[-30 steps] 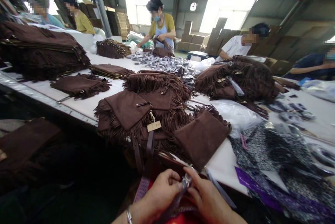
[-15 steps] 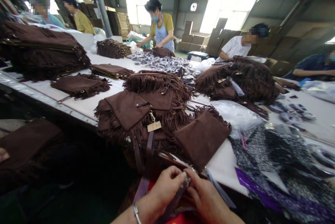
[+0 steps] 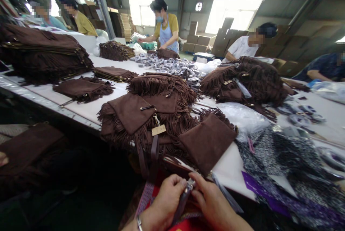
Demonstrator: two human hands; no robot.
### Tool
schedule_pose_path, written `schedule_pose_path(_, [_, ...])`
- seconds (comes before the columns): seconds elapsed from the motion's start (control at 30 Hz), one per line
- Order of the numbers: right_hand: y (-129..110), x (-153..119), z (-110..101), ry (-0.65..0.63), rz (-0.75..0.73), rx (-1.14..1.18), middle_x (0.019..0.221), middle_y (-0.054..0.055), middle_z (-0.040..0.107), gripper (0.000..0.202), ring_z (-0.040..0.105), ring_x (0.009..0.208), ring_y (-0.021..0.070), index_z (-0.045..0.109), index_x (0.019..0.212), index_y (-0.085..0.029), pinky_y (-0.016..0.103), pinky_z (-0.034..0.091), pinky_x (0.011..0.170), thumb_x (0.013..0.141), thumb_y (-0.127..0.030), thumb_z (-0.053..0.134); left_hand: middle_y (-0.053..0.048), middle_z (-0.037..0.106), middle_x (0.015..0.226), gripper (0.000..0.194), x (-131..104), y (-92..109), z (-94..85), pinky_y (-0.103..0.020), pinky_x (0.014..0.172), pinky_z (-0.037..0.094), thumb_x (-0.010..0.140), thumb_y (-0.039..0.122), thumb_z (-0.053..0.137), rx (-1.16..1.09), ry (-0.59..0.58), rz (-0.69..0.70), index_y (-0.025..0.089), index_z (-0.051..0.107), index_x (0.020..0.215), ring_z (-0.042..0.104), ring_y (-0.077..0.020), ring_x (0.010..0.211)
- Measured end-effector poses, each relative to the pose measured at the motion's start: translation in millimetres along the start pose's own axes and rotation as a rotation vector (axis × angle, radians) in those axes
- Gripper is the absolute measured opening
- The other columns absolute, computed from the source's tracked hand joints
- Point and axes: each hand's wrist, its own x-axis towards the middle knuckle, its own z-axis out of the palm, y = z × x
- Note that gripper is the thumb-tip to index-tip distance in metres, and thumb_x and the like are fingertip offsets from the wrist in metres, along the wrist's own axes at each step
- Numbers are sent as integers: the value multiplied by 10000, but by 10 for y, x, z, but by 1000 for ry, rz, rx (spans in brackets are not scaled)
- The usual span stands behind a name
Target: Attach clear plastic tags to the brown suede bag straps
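Observation:
Low in the head view, my left hand (image 3: 169, 195) is closed, pinching a dark grey-brown strap (image 3: 181, 204) just below its metal clasp (image 3: 191, 184). My right hand (image 3: 209, 195) is closed at the clasp end, thumb and forefinger against the metal. The strap hangs down between my wrists, its lower part partly hidden. Just beyond my fingers lies a brown suede pouch (image 3: 208, 141) at the table edge. Left of it, a fringed brown bag (image 3: 132, 112) carries a tan tag (image 3: 158, 130).
Stacked fringed bags (image 3: 45, 54) stand at the left of the white table (image 3: 86, 110). Coiled grey straps (image 3: 167, 63) lie farther back. To the right are clear plastic (image 3: 242, 117) and black-and-white knitted fabric (image 3: 280, 155). Several people work around the table.
My left hand has shifted slightly left, uncovering more of the clasp and strap. My right hand stays nearly in place. Across the table, a co-worker's arm has reached farther left.

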Motion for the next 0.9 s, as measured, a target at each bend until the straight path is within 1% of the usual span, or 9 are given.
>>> schedule_pose_path(0.13, [9,9,4,8,10,12,961,59,747,470,686,909,220,542,1319,-171,310,485,813,859,-189,448,9,604,629,296,-12,11,43,-298,600,453,647,409,731,34,60,31,192,534,686,558,-166,613])
schedule_pose_path(0.27, [-15,13,-9,0,23,-1,919,59,747,483,686,864,224,541,1320,-163,317,486,781,846,-185,450,22,567,609,248,5,32,55,-273,579,416,662,389,682,143,120,93,187,538,660,495,-139,594])
schedule_pose_path(0.47, [-62,-8,-22,-13,44,-40,905,60,748,500,686,873,236,530,1337,-176,327,477,788,840,-184,471,11,548,621,187,67,30,26,-270,588,398,706,343,616,329,206,193,184,545,639,489,-149,622])
schedule_pose_path(0.63, [-44,-24,-32,2,44,1,939,48,747,479,686,896,220,547,1320,-208,311,480,813,844,-192,494,11,543,621,190,104,-12,6,-266,593,393,732,337,595,374,200,199,188,533,631,484,-147,622])
schedule_pose_path(0.73, [-43,-27,-34,7,44,38,959,47,746,472,684,914,216,553,1314,-205,307,486,832,845,-192,500,13,542,614,197,118,-36,1,-265,591,390,734,341,605,359,198,189,186,533,635,484,-143,614])
schedule_pose_path(0.9, [-53,-20,-16,23,53,72,1002,57,742,467,677,941,211,567,1302,-190,302,485,864,839,-187,506,2,588,627,204,132,-68,-5,-269,585,414,714,356,651,280,173,157,177,565,667,521,-145,602])
